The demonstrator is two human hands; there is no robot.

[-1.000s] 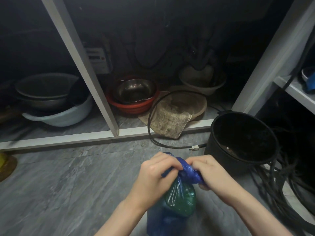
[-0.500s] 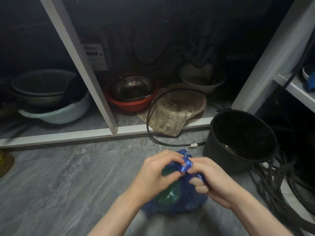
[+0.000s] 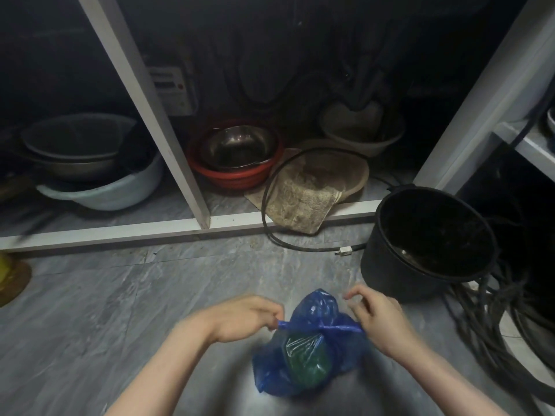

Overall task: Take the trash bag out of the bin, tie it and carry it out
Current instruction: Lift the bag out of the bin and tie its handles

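Hands (image 3: 246, 318) now apart, trash bag (image 3: 309, 352) between.

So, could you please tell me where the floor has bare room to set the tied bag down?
Bare grey tile floor spreads left of the blue plastic trash bag, bordered by the white cabinet base rail and the left hand. Right is crowded: the black round bin, then tangled black cables behind the right hand.
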